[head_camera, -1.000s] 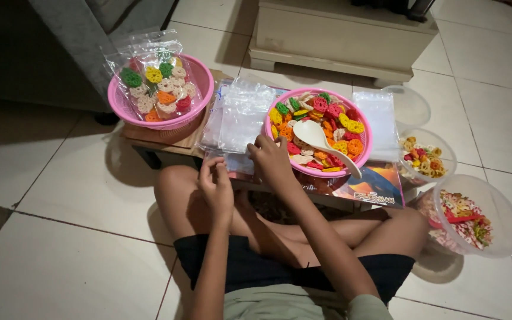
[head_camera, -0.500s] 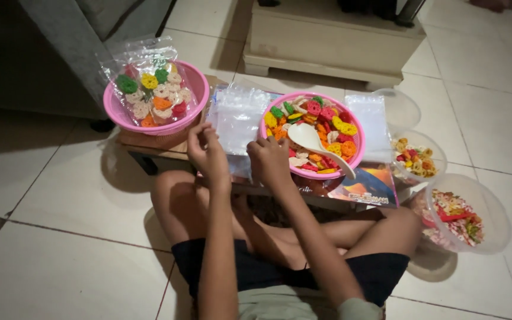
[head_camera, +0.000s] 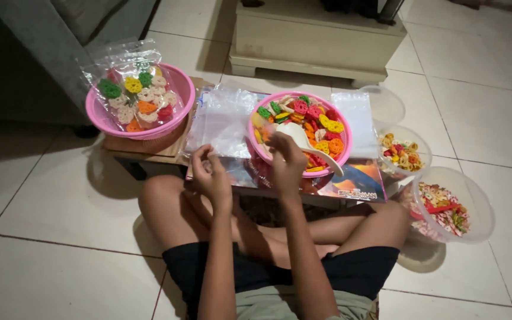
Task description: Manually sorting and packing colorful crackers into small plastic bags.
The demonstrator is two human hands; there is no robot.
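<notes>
Head view: left hand pinches a clear plastic bag, fingers curled, by the bag stack; right hand, grip unclear, rests at the near rim of the pink crackers basket beside its white scoop.

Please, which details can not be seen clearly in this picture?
Head view only:
- Left hand: whether it pinches a clear bag is too blurred.
- Right hand: covers the near crackers in the pink basket.
- White scoop: handle partly behind the hand.
- Low table: legs hidden underneath.
</notes>
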